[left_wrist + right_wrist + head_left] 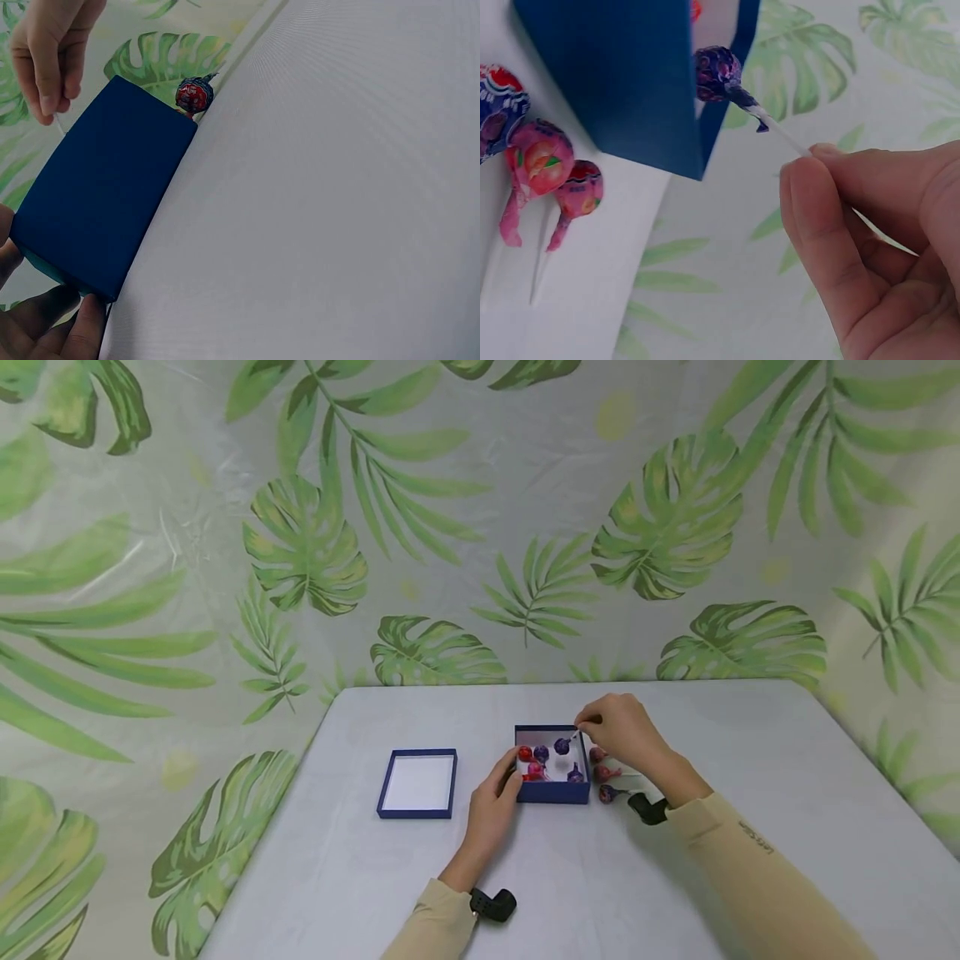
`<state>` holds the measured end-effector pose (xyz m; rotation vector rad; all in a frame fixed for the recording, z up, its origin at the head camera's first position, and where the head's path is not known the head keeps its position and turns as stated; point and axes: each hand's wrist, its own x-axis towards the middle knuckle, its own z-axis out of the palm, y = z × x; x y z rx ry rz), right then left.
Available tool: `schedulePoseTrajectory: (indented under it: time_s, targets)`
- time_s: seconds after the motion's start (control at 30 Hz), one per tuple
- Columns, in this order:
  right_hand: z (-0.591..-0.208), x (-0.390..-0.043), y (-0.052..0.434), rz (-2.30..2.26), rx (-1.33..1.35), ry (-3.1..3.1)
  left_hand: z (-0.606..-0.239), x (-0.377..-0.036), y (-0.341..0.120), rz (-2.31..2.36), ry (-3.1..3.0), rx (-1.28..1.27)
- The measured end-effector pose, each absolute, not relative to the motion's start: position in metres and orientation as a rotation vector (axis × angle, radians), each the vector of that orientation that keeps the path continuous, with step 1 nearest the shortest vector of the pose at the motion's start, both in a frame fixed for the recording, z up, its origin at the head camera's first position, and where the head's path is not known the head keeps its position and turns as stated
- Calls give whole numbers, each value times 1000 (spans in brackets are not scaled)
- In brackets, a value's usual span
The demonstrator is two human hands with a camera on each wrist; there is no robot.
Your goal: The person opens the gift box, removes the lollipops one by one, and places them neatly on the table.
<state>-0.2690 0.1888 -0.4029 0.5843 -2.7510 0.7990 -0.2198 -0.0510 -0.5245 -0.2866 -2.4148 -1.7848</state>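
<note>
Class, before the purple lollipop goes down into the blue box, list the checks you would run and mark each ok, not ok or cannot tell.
1. Right hand pinches the stick of the purple lollipop: ok.
2. Lollipop head is over the blue box: ok.
3. Left hand steadies the box's near left corner: ok.
4. Free white floor remains inside the box: ok.
5. Loose lollipops lie outside, right of the box: ok.
6. Box lid lies apart, to the left: ok.
</note>
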Motion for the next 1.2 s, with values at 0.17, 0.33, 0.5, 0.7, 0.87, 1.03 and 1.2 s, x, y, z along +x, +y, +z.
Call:
schedulePoseTrajectory:
  time_s: [0.17,0.33,0.5,0.7,0.87,1.03,1.2]
  targets:
    - [-395,-258,192,875,536,-2710,-524,-220,-51,-1789,-2411,-296]
    - [-392,-247,198,901,482,-2658,-523,-220,-50,-1792,-2402,-301]
    - [-393,-236,208,950,426,-2649,-522,-220,-50,-1753,-2409,-301]
    - [-394,-223,217,989,396,-2643,-525,-221,-50,-1745,-2416,-296]
    - [-396,-214,224,1024,348,-2657,-527,-222,-51,-1742,-2428,-297]
    - [-400,-204,232,1053,284,-2687,-527,-222,-51,-1749,-2426,-300]
    - [-407,-195,240,1106,236,-2724,-525,-222,-51,-1755,-2425,-300]
